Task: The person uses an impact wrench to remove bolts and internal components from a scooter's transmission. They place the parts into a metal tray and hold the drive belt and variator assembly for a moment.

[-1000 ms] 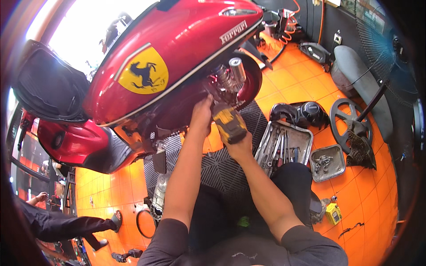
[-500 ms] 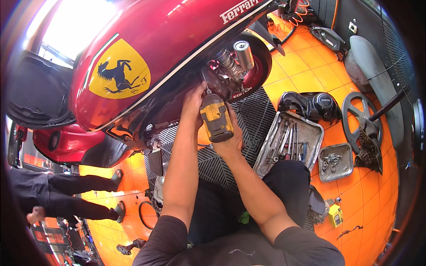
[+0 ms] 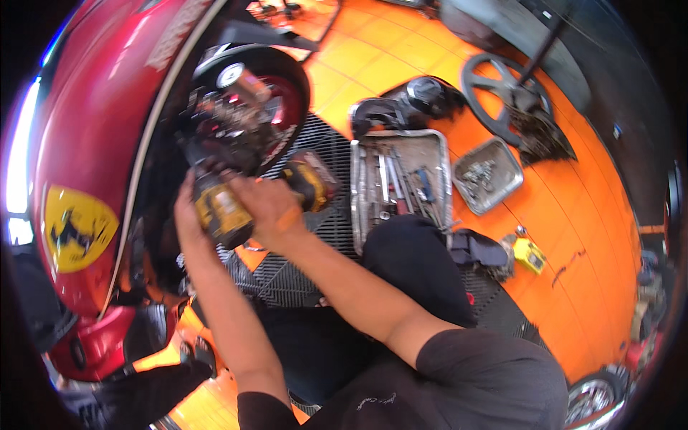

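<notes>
A yellow and black cordless impact driver is gripped in my right hand, its battery end sticking out to the right. Along the driver's left side is my left hand, closed against it near the front end; its fingers are partly hidden and blurred. The driver's nose points at the dark, exposed engine area of a red scooter. Whether the nose touches a bolt there cannot be made out. A silver cylinder juts from the engine beside the wheel.
Right of the driver, a metal tray holds wrenches and other tools. A smaller tray contains small metal parts. Beyond lie a black engine cover and a fan stand. A yellow box sits on the orange tiles. Another person's legs show lower left.
The view has swung right, so the scooter and trays sit farther left. The driver has turned in my hands, and its battery end now shows past my right hand.
</notes>
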Available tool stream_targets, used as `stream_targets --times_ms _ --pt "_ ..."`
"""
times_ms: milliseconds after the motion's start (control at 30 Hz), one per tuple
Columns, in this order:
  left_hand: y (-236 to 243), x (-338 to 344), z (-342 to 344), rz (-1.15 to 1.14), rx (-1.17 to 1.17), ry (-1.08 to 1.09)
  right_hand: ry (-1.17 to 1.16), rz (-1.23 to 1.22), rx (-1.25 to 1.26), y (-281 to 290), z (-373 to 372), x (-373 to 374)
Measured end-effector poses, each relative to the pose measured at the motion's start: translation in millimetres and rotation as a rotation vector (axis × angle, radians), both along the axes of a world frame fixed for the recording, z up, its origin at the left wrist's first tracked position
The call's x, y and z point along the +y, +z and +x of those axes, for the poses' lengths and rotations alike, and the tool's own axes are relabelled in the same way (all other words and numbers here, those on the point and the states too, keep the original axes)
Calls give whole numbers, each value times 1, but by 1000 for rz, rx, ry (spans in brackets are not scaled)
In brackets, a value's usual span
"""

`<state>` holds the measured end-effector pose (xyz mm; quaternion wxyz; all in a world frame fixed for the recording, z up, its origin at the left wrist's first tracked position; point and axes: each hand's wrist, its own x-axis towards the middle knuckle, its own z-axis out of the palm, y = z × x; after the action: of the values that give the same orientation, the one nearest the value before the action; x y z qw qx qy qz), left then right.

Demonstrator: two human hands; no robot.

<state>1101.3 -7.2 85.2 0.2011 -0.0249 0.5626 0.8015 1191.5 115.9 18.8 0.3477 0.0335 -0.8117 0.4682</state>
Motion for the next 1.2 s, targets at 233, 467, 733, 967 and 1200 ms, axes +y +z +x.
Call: stream_targets --times_ms 233,467,733,967,1200 --pt "3 -1 -13 -2 -11 -52 16 -263 -101 5 11 -12" --pt "30 -1 -2 -311 85 46 12 -279 -147 10 22 -20" --pt "6 30 55 -545 278 15 97 -451 30 -43 61 -30" --pt "-118 0 124 -581 -55 60 421 -307 -529 -137 148 -31" --pt "-196 -44 131 -1097 231 -100 700 296 -1222 -127 129 -32"
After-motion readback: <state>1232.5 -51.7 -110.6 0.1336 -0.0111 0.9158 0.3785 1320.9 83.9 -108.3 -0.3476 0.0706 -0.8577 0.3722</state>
